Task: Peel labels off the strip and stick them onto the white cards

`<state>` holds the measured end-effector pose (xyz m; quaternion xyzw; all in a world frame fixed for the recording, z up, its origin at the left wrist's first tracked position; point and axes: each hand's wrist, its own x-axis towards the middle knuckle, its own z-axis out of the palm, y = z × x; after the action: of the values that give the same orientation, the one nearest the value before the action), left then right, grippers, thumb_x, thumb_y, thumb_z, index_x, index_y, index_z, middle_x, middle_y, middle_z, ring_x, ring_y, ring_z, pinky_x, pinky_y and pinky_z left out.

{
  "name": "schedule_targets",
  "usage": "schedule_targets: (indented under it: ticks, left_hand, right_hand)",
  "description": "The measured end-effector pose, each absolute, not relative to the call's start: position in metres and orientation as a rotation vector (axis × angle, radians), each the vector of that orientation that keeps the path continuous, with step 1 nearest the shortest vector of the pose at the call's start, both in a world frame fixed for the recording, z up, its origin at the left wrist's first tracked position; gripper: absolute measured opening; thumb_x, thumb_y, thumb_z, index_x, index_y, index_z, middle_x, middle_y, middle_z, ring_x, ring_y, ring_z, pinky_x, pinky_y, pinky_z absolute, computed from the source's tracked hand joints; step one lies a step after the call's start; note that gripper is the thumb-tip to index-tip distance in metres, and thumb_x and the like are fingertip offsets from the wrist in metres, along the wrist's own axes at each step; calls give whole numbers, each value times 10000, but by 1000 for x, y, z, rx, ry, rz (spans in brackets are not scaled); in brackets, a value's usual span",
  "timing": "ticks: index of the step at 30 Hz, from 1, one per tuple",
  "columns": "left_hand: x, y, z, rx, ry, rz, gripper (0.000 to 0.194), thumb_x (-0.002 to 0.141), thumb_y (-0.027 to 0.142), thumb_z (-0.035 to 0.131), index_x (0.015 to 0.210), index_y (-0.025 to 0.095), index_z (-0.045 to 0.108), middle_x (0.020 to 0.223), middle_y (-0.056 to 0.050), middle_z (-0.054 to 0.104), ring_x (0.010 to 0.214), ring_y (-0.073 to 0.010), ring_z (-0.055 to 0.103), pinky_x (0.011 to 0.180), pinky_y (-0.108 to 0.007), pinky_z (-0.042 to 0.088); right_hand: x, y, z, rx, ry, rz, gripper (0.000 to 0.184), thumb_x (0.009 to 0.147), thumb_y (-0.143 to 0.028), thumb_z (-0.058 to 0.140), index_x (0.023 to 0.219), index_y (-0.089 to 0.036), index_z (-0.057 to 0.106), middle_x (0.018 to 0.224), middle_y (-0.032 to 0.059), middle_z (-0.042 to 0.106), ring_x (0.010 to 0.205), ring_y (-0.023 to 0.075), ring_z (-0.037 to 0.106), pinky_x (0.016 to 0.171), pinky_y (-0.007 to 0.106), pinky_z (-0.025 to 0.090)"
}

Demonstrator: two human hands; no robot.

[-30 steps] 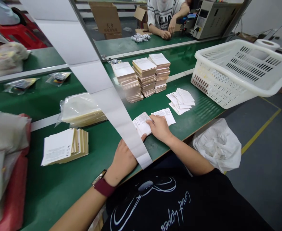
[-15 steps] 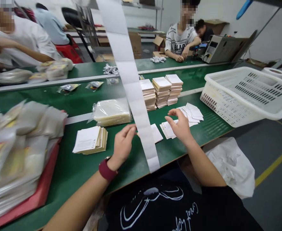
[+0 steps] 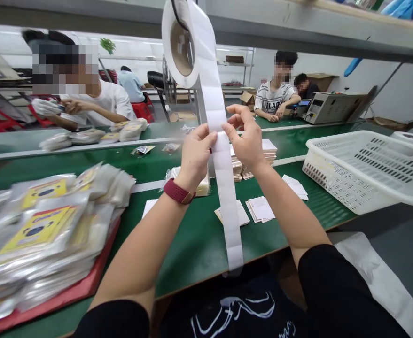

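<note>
A long white strip of labels [image 3: 223,178] hangs from a label roll [image 3: 181,44] in front of me and runs down past the table edge. My left hand [image 3: 197,152], with a dark red band on its wrist, is closed at the strip's left edge, thumb and forefinger pressed together there. On the other side, my right hand [image 3: 243,136] has its thumb tip at the right edge, its fingers curved and apart. Behind and below the strip lies a small pile of white cards [image 3: 240,213]. Another few cards [image 3: 260,209] lie to its right.
Bagged yellow packets [image 3: 47,225] fill a red tray [image 3: 100,263] at left. A white perforated basket [image 3: 336,176] stands at right. Card stacks [image 3: 268,152] stand behind my right hand. A shelf [image 3: 280,28] crosses overhead. Co-workers sit across the green table.
My view has tilted up, bringing the label roll into sight. Both hands have risen from near the table cards to the upper part of the strip and come closer together.
</note>
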<state>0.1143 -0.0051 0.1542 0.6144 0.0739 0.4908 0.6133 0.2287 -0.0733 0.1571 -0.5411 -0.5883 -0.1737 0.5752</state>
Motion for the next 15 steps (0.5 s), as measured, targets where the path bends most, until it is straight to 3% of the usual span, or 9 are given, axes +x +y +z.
schedule_targets:
  ticks: [3,5,12,15]
  left_hand:
    - [112,-1,160,1508,143,1063,467,666,120,640,1126,198,657,927,-2,717,779,-153,639,640,-219,493]
    - [110,2,164,1563,124,1041,544,657,128,634,1196,199,633,968,-11,721,820,-169,647,672,-237,502]
    - [106,7,163,1635,125,1017,471,632,123,598,1094,164,677,980,-14,724,832,-167,645,693,-250,494]
    - [103,14,166,1637,113,995,515,642,128,639,1155,178,643,971,-13,719,851,-181,656,685,-259,500]
  right_hand:
    - [235,-63,171,-1236,-1416,-402,315,902,-238,507,1217,-251,497,973,-6,590,925,157,573,908,382,489]
    - [237,-56,180,-1218,-1411,-368,324,890,-232,519,1213,-232,499,949,-8,589,910,156,580,910,381,492]
    - [249,-36,206,-1187,-1410,-203,240,824,-181,569,1063,-187,571,807,-25,576,839,156,595,849,362,513]
    - [252,-34,210,-1208,-1425,-158,269,780,-156,608,1046,-173,571,759,-36,565,822,153,589,822,348,506]
